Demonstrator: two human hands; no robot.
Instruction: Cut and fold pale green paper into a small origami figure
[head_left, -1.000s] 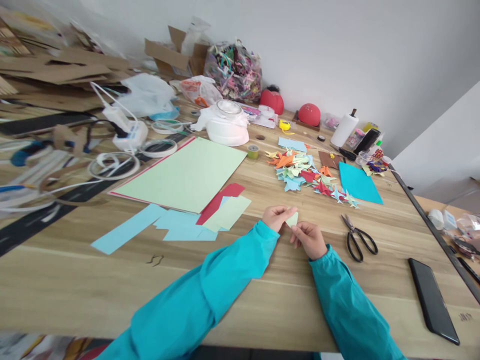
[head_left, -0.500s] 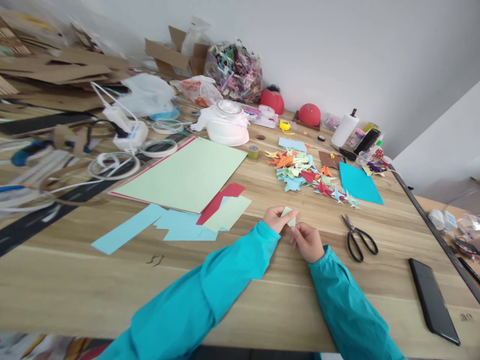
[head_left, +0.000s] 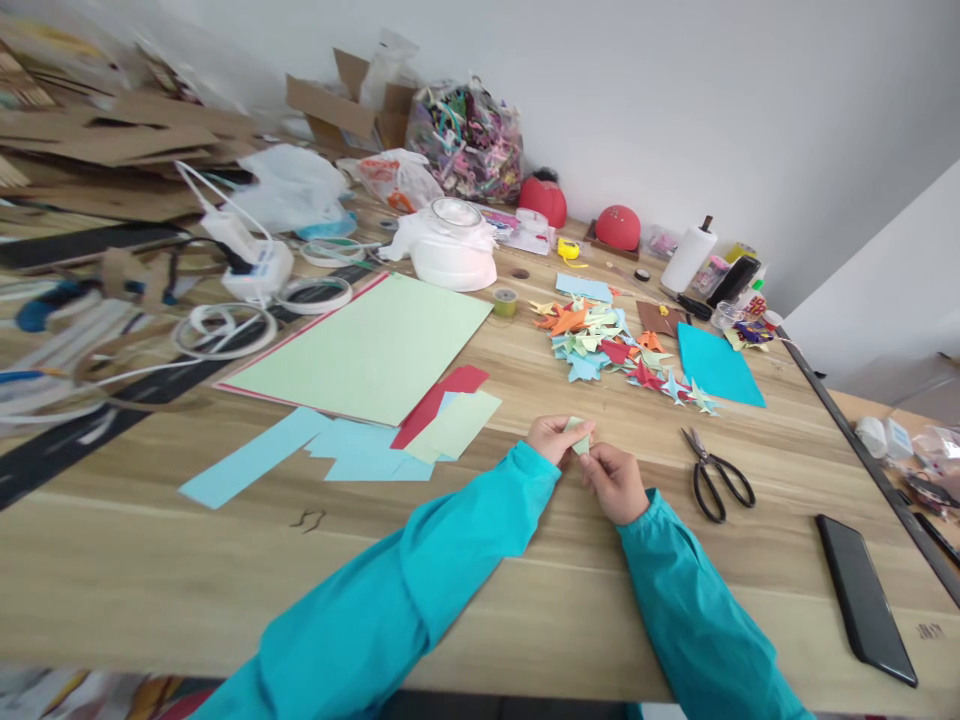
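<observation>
Between my hands is a small piece of pale green paper (head_left: 577,432), which looks folded. My left hand (head_left: 553,438) pinches it from the left, thumb lying across its face. From the lower right, my right hand (head_left: 616,480) grips its lower corner between thumb and fingers. To the right of my hands lie black-handled scissors (head_left: 712,472), blades pointing away. Beyond them spreads a pile of small folded paper figures (head_left: 600,335) in orange, green, blue and red. Cut paper pieces (head_left: 375,448) in blue, red and green lie left of my left hand.
A large stack of green sheets (head_left: 367,345) lies at the left. A teal sheet (head_left: 721,365) is beyond the scissors, and a black phone (head_left: 866,598) rests at the right. Cables, a power adapter (head_left: 259,272) and a white bag-covered bundle (head_left: 450,250) stand further back.
The green paper between my hands is tilted slightly differently and its visible part looks smaller. My hands have barely shifted; the rest of the table is the same.
</observation>
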